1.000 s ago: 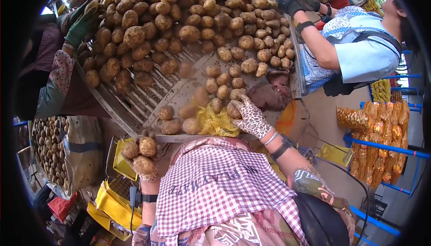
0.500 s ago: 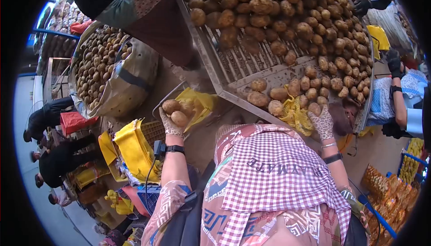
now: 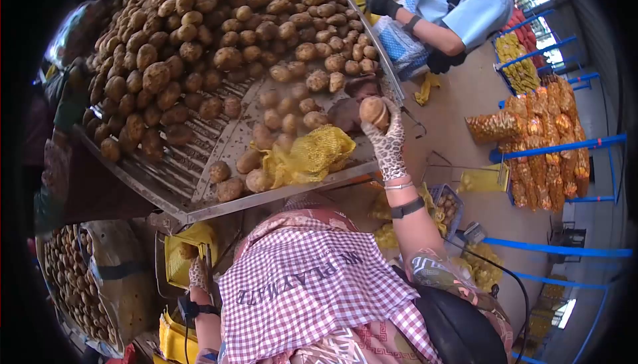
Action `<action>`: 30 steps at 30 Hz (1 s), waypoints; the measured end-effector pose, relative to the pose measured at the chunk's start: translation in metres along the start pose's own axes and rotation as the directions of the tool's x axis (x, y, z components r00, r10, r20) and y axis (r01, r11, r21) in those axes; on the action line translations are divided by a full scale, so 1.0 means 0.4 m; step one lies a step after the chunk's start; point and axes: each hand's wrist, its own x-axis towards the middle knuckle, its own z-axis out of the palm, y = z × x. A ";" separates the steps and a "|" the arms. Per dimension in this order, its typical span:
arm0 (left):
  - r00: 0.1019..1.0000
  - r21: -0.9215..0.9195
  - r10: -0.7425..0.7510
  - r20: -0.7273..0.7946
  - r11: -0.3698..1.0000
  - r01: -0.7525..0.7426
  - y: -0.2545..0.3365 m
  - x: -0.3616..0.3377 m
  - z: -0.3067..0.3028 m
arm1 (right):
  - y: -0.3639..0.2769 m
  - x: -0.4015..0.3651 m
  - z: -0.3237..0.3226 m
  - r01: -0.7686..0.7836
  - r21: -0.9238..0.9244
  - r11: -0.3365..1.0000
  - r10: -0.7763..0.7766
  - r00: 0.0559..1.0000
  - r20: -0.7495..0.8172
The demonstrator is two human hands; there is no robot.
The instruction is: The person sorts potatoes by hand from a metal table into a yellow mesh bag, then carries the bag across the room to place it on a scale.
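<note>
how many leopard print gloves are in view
2: one glove on the right hand, which holds at least one potato by the metal table; one on the left hand, partly hidden, beside a yellow bag. Others may be hidden.

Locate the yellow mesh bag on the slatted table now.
In the head view, the yellow mesh bag lies by the near edge of the table, just right of a few loose potatoes and left of the person's right hand.
</note>
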 end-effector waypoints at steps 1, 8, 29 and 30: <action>0.993 -0.037 -0.110 0.041 0.993 0.111 0.038 -0.004 -0.005 | 0.021 -0.003 -0.041 -0.186 0.285 0.941 0.236 0.959 -0.156; 0.932 0.022 -0.286 0.223 0.957 0.288 0.109 0.019 -0.102 | 0.273 -0.064 -0.283 -0.735 0.296 0.610 0.792 0.580 -0.192; 0.964 0.137 -0.158 -0.212 0.972 0.189 0.282 -0.055 -0.062 | -0.050 0.336 -0.149 -0.476 0.388 0.790 0.318 0.857 0.405; 0.952 0.149 -0.065 -0.300 0.982 0.114 0.308 -0.080 -0.062 | -0.082 0.331 -0.158 -0.467 0.349 0.813 0.261 0.827 0.498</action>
